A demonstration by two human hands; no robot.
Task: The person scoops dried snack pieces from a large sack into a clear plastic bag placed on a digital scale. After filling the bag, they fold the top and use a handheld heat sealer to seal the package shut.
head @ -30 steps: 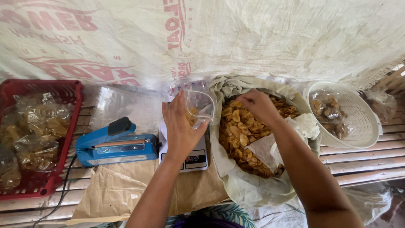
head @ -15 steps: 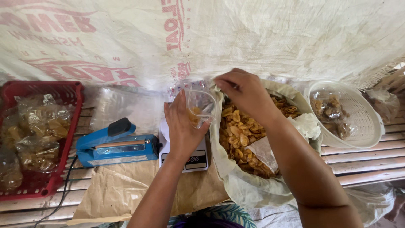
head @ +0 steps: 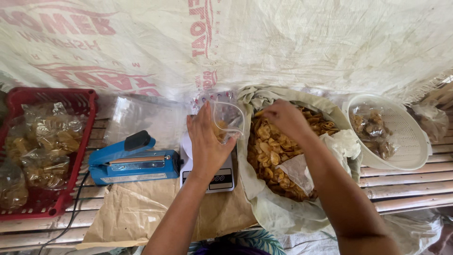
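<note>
Left hand [head: 207, 144]: fingers closed around a small clear plastic bag [head: 227, 120], held upright above a white scale [head: 210, 175], mouth uppermost and tilted toward the sack on the right; long axis roughly vertical. A few chips lie in its bottom. Right hand [head: 282, 118]: fingers bunched together and pointing down among the chips [head: 271, 151] at the near edge of the sack; whether they pinch any cannot be told.

Materials and shapes. The chips are thin, curled, golden-brown slices, heaped in a wide, pale cloth-like sack [head: 278, 215] with its rim rolled down. The scale is flat and white, with a dark display strip at the front. Left of it lies one blue heat sealer [head: 134, 163], long and narrow, long axis running left to right, black handle raised at its left end. Under both is a creased sheet of brown paper [head: 141, 212].

Count. One red plastic crate [head: 52, 200] at far left, lattice walls, holding several filled clear bags, exact number unclear. One white perforated bowl [head: 408, 141] at right, round, holding a clear bag of darker pieces. One stack of flat empty clear bags [head: 141, 118] behind the sealer. All rests on a slatted bamboo bench [head: 415, 177], backed by woven sacking [head: 306, 42].
</note>
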